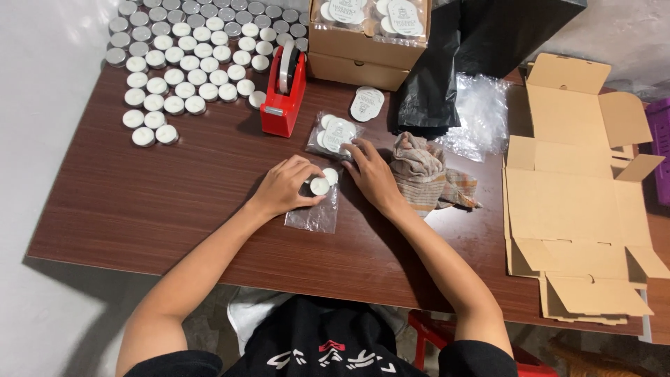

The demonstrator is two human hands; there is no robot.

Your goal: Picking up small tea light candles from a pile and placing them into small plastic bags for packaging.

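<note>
**Tealights going into a clear bag**

Far left of the fingers, loose tealights (183,66) crowd the table (139,202). The left hand (285,186) pinches a candle (319,186) at the plastic bag (315,215) (mouth open). The right hand (371,174), fingers spread, presses a filled packet (333,134); beyond it lies a rag (422,171).

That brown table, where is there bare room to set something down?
The table is bare along the near left, between the tealights and the left hand. Another bare strip lies near the front edge, between the right forearm and the flat cardboard box. The far side is crowded: tape dispenser, packed box, black bag, rag.
</note>
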